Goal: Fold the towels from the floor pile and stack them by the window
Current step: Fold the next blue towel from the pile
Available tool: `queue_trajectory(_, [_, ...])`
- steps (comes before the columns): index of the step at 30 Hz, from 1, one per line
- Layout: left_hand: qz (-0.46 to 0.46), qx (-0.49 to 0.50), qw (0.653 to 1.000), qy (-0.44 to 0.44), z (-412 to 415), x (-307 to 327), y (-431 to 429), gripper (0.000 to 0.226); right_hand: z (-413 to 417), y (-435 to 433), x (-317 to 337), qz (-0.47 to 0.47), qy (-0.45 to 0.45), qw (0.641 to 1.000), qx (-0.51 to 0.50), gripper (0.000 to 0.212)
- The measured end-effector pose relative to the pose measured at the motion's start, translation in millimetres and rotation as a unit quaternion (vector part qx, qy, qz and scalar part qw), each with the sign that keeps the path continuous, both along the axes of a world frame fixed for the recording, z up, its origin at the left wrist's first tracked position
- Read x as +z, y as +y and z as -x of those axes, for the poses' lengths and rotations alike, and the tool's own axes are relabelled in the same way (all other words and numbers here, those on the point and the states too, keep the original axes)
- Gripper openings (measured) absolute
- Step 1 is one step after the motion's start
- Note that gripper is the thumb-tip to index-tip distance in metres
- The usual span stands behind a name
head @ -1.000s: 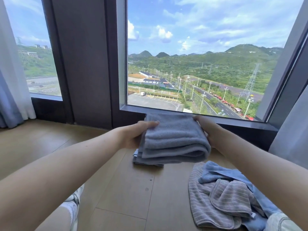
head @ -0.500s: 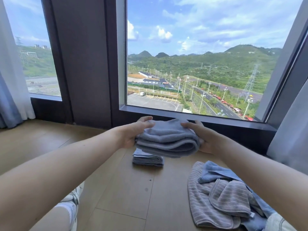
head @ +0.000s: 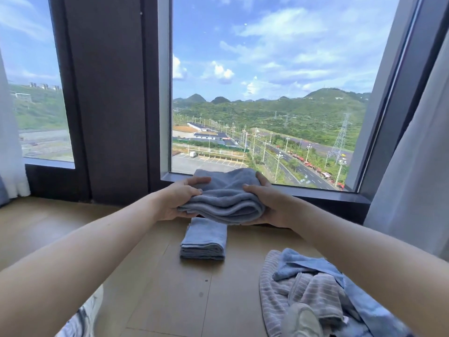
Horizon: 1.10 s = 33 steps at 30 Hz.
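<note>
A folded blue-grey towel [head: 224, 198] hangs in the air in front of the window sill [head: 315, 193]. My left hand [head: 177, 200] grips its left end and my right hand [head: 269, 205] grips its right end, thumbs on top. Below it, a smaller folded light-blue towel [head: 205, 239] lies on the wooden floor [head: 158, 288] near the window. At the lower right sits the loose pile [head: 315, 293] of striped grey and blue towels.
A dark window frame pillar [head: 109, 105] stands at the left. White curtains hang at the far left [head: 9, 142] and far right [head: 418, 166]. My knee in light trousers [head: 82, 319] shows at the bottom left.
Both hands have carried the folded towel up and away from me toward the window, so the folded towel on the floor now shows in full below it.
</note>
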State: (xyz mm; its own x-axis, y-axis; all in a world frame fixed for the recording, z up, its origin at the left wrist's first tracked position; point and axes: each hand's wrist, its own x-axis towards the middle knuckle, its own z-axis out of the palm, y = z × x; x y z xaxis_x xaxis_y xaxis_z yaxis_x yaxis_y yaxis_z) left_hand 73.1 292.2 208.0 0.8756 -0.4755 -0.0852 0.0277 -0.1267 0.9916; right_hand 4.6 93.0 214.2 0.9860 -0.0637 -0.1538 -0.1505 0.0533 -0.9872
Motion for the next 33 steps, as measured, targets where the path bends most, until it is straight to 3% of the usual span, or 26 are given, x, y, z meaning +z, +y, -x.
queue_trajectory(6, [0.026,0.041,0.999,0.007,-27,-22,-8,0.028,-32,-3,-35,-0.110,-0.050,0.989,-0.087,0.067])
queue_trajectory(20, [-0.075,0.085,0.986,-0.126,-206,-166,-44,0.039,-204,-29,-182,-0.092,-0.064,0.986,-0.127,0.063])
queue_trajectory(28, [-0.165,0.102,0.974,-0.119,-282,-281,-58,0.039,-276,-39,-300,-0.056,-0.041,0.991,-0.115,0.057])
queue_trajectory(32, [-0.247,0.128,0.948,-0.152,-282,-333,-64,0.039,-278,-41,-336,0.028,-0.040,0.991,-0.127,0.049])
queue_trajectory(33, [-0.260,0.147,0.943,-0.149,-280,-340,-66,0.040,-279,-39,-340,0.094,-0.050,0.985,-0.139,0.048])
